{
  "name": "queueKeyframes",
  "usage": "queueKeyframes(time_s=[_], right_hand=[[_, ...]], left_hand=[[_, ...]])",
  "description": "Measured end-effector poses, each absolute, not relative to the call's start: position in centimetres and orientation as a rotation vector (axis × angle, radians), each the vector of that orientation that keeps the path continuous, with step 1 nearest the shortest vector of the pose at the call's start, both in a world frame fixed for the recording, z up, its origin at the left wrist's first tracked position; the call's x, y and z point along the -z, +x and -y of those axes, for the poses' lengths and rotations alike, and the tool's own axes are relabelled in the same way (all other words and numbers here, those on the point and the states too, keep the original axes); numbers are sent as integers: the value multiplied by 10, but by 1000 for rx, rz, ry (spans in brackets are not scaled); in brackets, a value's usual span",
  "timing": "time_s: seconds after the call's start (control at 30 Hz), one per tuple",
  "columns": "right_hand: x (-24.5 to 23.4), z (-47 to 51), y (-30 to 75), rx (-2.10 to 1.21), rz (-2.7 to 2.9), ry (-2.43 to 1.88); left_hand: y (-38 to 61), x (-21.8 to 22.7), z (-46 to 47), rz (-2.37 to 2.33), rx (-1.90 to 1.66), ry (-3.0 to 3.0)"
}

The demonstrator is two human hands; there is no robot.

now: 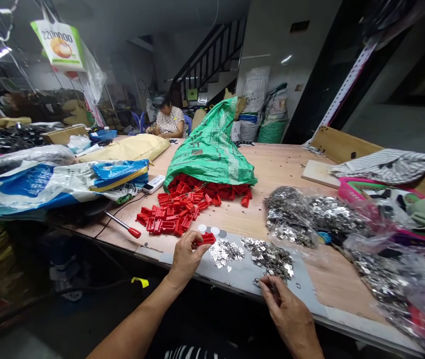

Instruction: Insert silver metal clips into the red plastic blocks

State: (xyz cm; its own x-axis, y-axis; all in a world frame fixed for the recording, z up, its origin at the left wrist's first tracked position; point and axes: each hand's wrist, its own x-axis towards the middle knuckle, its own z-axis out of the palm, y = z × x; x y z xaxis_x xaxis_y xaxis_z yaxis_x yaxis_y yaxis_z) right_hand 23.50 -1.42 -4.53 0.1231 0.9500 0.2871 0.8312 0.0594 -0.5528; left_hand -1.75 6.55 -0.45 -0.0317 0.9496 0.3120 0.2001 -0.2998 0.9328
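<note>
My left hand (186, 257) pinches a small red plastic casing (208, 238) between thumb and fingers, just above the table's front edge. In a pinch too, my right hand (285, 309) has a small metal piece (257, 281) at its fingertips; its exact shape is too small to tell. Between the hands lie a pile of flat shiny metal pieces (225, 253) and a darker pile of small metal parts (272, 258), both on a grey sheet (302, 279). More red casings (171, 214) spill from the mouth of a green woven sack (212, 149) beyond my left hand.
Plastic bags of metal parts (294, 214) cover the table's right side, near a pink basket (354, 183). A red-handled lever (133, 232) and a blue-white sack (48, 184) are at the left. Another person (170, 122) sits across the table.
</note>
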Motion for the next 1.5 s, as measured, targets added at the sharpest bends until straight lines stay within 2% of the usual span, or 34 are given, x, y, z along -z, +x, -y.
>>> queueKeyframes(time_s=[0.2,0.57,0.83,1.5], right_hand=[[27,14,223,-355,1644,-1721],[-16,0,179,-395,1749,-1427],[-14,-6,167,-362,1918,-1298],[-22,-5,176,-514,2076,-1306]], left_hand=[[-16,-3,-44,-1191,-1444,1502],[-6,-6,-22,-1183,-1406,2049],[-2,-8,-15,-1146,-1391,2133],[4,-1,-11,-1137,-1357,2147]])
